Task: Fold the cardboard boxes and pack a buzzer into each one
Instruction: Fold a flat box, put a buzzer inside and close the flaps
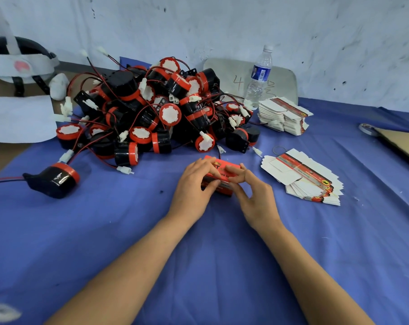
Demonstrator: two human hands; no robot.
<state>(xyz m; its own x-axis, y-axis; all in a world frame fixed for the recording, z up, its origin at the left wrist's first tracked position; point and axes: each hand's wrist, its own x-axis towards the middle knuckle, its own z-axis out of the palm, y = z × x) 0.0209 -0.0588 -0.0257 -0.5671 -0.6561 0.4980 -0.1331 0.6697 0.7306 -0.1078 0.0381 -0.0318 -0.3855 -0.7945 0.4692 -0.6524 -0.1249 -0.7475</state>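
Far left, a head strap rig sits on a box, out of play. A lone buzzer lies on the blue cloth, its wire trailing off the left edge. The buzzer pile is just behind the work spot: hard plastic shells, likely the heavy part, with red/black leads and white plugs tangled, so expect snags when pulling one out; take it by the body, not the wire. At centre the left hand curls over the top and near side of the red carton, and the right hand pinches its right end with fingertips and thumb. The carton rests on the cloth between them, touching both. Can't tell if a buzzer is inside or which flap is open. Thin printed card: light, probably dents easily, so hold at edges and corners and press along the creases. To the right, the near stack of flat cartons is within reach, the far stack sits by the water bottle, and a cardboard sheet lies at the right edge.
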